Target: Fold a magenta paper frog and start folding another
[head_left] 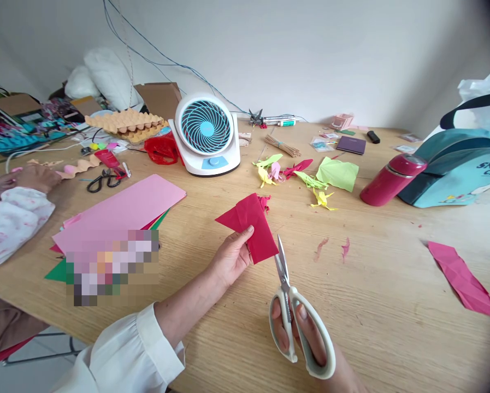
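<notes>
My left hand [233, 256] pinches a folded sheet of dark pink crepe paper [248, 221] between thumb and fingers, above the table. White-handled scissors [286, 284] are in my right hand [304, 327], with its thumb and fingers through the loops. Their blades are slightly parted, and the tips are at the paper's lower right corner. Whether the blades touch the paper I cannot tell. Crumpled dark pink bits [264, 203] show at the folded paper's far edge. A longer dark pink strip [464, 278] lies at the right, and small pink scraps [345, 249] lie nearer.
Pink sheets [125, 210] are stacked at left, partly blurred out. Beyond stand a white fan [206, 136], green and yellow paper pieces [322, 198], a red flask [392, 177] and a blue bag [461, 169]. Black-handled scissors [104, 181] lie near another person's hand [31, 179].
</notes>
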Demonstrator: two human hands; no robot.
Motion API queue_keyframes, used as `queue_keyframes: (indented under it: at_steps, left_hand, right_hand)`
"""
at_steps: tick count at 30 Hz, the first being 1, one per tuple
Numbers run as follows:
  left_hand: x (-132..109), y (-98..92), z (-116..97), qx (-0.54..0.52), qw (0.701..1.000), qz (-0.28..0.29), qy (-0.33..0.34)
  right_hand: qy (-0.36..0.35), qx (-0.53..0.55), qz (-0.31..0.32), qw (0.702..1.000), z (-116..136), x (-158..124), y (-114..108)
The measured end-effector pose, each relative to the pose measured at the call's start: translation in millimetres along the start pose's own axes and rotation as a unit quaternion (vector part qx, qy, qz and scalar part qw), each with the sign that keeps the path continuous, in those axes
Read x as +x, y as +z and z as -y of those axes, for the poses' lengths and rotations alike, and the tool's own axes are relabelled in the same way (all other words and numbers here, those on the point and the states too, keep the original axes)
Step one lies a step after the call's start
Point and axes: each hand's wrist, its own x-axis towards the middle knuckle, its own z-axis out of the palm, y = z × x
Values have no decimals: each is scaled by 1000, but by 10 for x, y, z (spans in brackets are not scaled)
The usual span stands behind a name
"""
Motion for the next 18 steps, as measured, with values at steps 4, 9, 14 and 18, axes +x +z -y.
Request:
queue_keyframes:
  at_steps: [4,9,14,18]
  left_hand:
    - [16,-33,-1,-1,1000,17,6]
    - [14,-20,-10,4,1000,12,2]
    - [23,-15,-26,-14,999,-24,-22]
    - [29,-6,-44,-13,999,-38,-30]
  right_hand:
    - [13,10,-10,1000,7,-4,8]
    - [15,15,-21,1000,-6,15,1]
    - [16,14,-46,999,20,26,4]
    - [12,22,-41,999,9,24,-4]
